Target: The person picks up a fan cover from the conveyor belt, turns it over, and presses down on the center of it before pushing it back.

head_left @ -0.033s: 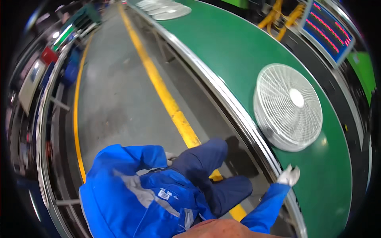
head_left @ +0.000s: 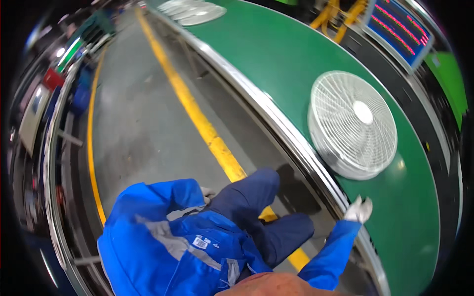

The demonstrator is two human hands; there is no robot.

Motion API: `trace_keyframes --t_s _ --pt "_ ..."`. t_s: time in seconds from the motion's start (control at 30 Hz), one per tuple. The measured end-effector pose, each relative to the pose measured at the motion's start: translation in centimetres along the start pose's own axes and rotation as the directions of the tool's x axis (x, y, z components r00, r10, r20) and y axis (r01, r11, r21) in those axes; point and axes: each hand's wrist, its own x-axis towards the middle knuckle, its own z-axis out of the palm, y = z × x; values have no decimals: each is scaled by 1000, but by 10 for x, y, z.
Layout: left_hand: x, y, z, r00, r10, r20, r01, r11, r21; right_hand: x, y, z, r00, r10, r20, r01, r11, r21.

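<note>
A grey concrete floor (head_left: 143, 123) occupies the centre-left of the frame, crossed by a yellow line (head_left: 197, 116) running from the top centre down to the lower middle. At the top centre, more white grilles (head_left: 192, 11) lie on the belt, and a display panel (head_left: 402, 29) with red and blue rows sits at the upper right. A metal rack (head_left: 49, 163) curves along the left edge.

fan guard (head_left: 352, 124) on conveyor belt (head_left: 276, 54) — right hand (head_left: 359, 209) at its edge
</note>
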Motion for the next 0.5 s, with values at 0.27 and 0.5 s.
trace_keyframes --t_s 0.27,0.5 --pt "78 25 -119 864 95 -494 -56 994 94 20 6 14 999 54 5 -54 998 -42" --pt "161 259 -201 761 433 -483 58 696 716 22 34 10 975 197 98 -181 971 -153"
